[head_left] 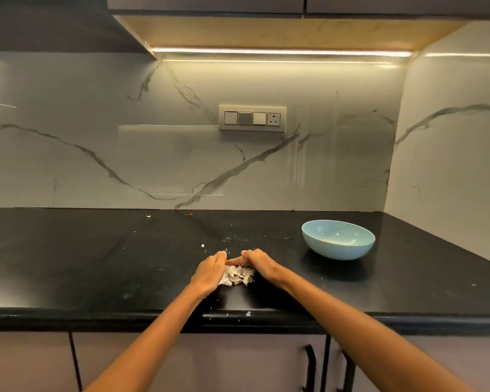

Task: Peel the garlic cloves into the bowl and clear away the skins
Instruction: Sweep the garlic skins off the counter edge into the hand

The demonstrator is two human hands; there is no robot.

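Your countertop point(96, 264) is glossy black, dotted with pale specks, and the heap of garlic skins point(237, 275) on it is papery white with greyish streaks. The bowl point(338, 239) is light blue. Behind it, your backsplash point(153, 154) is off-white marble with grey veins, the switch plate point(252, 118) beige and grey.

This place is a home kitchen. A black stone countertop point(96, 264) runs along the wall and turns at the right corner. Behind it stands a white marble-look backsplash point(125, 154) with grey veins. A switch panel point(252, 118) with a socket sits on this wall. Upper cabinets point(210, 4) hang above, with a light strip point(280, 51) under them. Lower cabinet doors point(238, 360) have black handles point(311, 366).
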